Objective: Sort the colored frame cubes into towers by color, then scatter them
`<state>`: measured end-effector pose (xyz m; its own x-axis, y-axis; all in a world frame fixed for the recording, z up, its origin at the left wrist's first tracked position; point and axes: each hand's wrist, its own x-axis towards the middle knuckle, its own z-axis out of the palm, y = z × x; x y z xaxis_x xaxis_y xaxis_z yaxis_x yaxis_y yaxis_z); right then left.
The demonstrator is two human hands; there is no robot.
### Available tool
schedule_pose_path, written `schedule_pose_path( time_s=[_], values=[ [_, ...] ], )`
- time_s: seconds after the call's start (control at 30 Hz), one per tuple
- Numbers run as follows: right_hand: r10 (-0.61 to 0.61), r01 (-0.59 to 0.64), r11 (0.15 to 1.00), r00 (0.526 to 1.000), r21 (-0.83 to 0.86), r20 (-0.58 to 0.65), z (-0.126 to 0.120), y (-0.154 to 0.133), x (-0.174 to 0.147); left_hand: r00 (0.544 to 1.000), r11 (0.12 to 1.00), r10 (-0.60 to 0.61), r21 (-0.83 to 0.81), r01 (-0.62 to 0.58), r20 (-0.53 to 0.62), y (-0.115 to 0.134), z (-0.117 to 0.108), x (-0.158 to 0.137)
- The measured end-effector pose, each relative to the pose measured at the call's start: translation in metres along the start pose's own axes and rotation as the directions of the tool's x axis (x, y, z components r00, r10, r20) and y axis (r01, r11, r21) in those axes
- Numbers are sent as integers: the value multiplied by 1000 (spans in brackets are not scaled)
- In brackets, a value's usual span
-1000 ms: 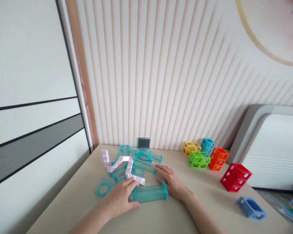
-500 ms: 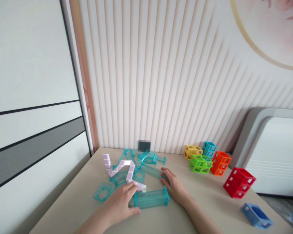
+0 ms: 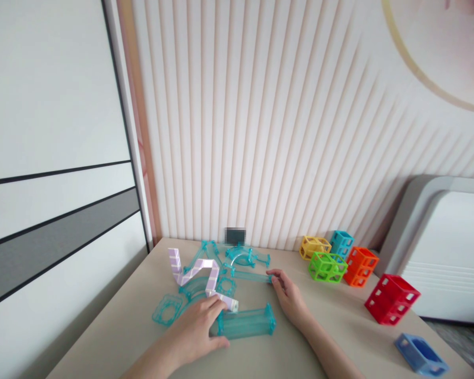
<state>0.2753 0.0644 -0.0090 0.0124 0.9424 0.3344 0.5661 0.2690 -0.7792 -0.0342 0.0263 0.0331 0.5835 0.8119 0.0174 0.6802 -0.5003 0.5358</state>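
Observation:
A slim translucent teal track piece lies on the table, its right end between the thumb and fingers of my right hand, which is closed on it. My left hand rests nearer me, thumb and fingers apart, at the left end of a wide teal tube piece. Its fingertips touch or overlap the lower end of a lilac-and-white zigzag strip; I cannot tell how firmly. Under and behind the strip sit a curved teal piece and a square teal frame with a round hole.
More teal track pieces lie toward the wall, before a blurred dark box. At right stand yellow, cyan, green, orange and red lattice blocks, plus a blue block near the table edge.
My right hand has shifted slightly right with the slim teal track piece, which now lies more level across the table. My left hand has stayed in place.

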Motion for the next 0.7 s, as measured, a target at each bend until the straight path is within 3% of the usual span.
schedule_pose_path(
  time_s=[0.7],
  values=[
    [21,-19,999,998,39,-66,12,14,6,999,1000,-31,5,31,10,2,-1,-1]
  ],
)
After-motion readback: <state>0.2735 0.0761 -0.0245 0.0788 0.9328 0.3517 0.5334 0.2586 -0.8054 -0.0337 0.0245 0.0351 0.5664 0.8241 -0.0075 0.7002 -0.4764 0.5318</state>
